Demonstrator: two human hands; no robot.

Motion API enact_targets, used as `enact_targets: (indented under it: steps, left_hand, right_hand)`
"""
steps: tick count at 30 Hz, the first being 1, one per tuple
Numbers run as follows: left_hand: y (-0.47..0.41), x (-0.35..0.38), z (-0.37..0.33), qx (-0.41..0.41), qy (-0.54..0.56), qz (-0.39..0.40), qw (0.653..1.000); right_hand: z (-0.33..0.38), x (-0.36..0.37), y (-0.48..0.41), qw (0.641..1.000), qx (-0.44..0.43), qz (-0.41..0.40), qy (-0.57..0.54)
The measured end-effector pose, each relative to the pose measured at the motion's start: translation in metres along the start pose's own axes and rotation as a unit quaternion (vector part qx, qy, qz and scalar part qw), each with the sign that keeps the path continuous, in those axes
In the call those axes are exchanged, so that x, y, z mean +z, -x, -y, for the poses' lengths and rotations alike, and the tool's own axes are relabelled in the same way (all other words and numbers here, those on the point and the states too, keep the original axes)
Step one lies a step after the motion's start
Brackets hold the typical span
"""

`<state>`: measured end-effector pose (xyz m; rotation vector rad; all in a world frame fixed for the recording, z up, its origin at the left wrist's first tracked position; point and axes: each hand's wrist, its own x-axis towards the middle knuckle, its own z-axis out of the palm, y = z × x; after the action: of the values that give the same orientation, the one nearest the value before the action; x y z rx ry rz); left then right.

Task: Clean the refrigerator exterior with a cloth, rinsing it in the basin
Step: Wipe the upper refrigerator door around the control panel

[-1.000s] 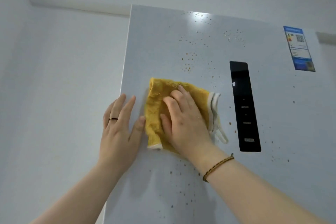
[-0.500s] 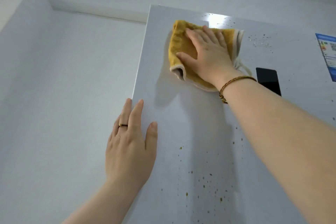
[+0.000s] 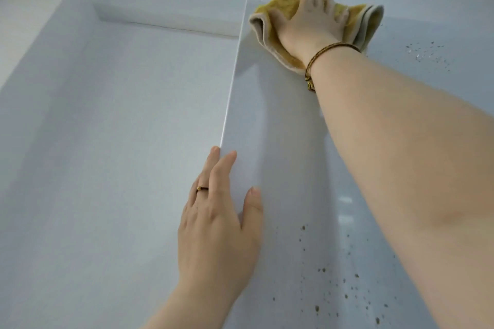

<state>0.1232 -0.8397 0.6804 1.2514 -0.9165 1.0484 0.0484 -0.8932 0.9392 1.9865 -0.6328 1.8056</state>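
Observation:
The pale grey refrigerator door (image 3: 288, 141) fills the right half of the head view. At its top left corner lies a folded yellow cloth (image 3: 272, 16) with a pale edge. My right hand (image 3: 312, 21) presses flat on the cloth with fingers spread, and the cloth's top pokes above the door's upper edge. My left hand (image 3: 222, 222), with a ring on one finger, rests flat on the door's left edge lower down. Brown specks dot the door at the lower right (image 3: 344, 288) and upper right (image 3: 427, 53).
A white wall (image 3: 120, 141) with a recessed ledge (image 3: 165, 27) stands left of the refrigerator. The ceiling runs above. My right forearm (image 3: 401, 155) crosses most of the door's right side. No basin is in view.
My right hand has pushed the cloth up the door from its middle to the top left corner. The view has tilted up. My left hand stays flat at the door's left edge.

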Motion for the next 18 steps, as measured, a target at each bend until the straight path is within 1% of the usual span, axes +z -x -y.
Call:
enact_targets:
  steps: [1,2,4,6,7,8,9,10,13,14,15,16,18]
  left_hand:
    - [0.0,0.0,0.0,0.002,0.007,-0.004,1.0]
    - [0.0,0.0,0.001,0.003,0.012,-0.008,1.0]
    - [0.0,0.0,0.003,0.002,0.013,-0.016,1.0]
    - [0.001,0.0,0.002,0.005,0.012,-0.021,1.0]
    - [0.001,0.001,0.001,0.007,0.011,-0.025,1.0]
    - [0.0,0.001,0.001,0.01,0.008,-0.027,1.0]
    - [0.001,0.001,0.001,0.016,0.003,-0.028,0.999]
    - [0.001,0.002,0.001,0.026,-0.002,-0.031,0.999]
    - [0.001,0.002,0.003,0.041,0.004,-0.035,0.999]
    - [0.001,0.003,0.004,0.043,0.007,-0.035,0.998]
    - [0.001,0.002,0.004,0.044,0.009,-0.036,0.998]
    - [0.001,0.002,0.005,0.045,0.009,-0.036,0.998]
    - [0.001,0.002,0.007,0.047,-0.004,-0.037,0.998]
  right_hand:
    - [0.006,0.002,0.0,1.0,0.004,-0.002,0.012]
    - [0.013,0.004,0.003,1.0,-0.02,-0.001,0.021]
    - [0.029,0.007,0.013,0.99,-0.137,0.017,0.031]
    - [0.036,0.011,0.023,0.963,-0.262,0.042,0.051]
    - [0.035,0.01,0.024,0.951,-0.297,0.052,0.06]
    - [0.032,0.006,0.022,0.947,-0.31,0.055,0.063]
    - [0.026,0.003,0.019,0.951,-0.299,0.05,0.064]
    - [0.018,0.0,0.015,0.96,-0.269,0.039,0.064]
    - [-0.008,-0.005,0.003,0.992,-0.119,0.011,0.045]
    - [-0.013,-0.006,0.002,0.996,-0.075,0.01,0.043]
    - [-0.014,-0.005,0.004,0.998,-0.05,0.016,0.04]
    - [-0.012,-0.004,0.009,0.998,-0.043,0.025,0.04]
    - [-0.003,0.0,0.025,0.995,-0.079,0.039,0.046]
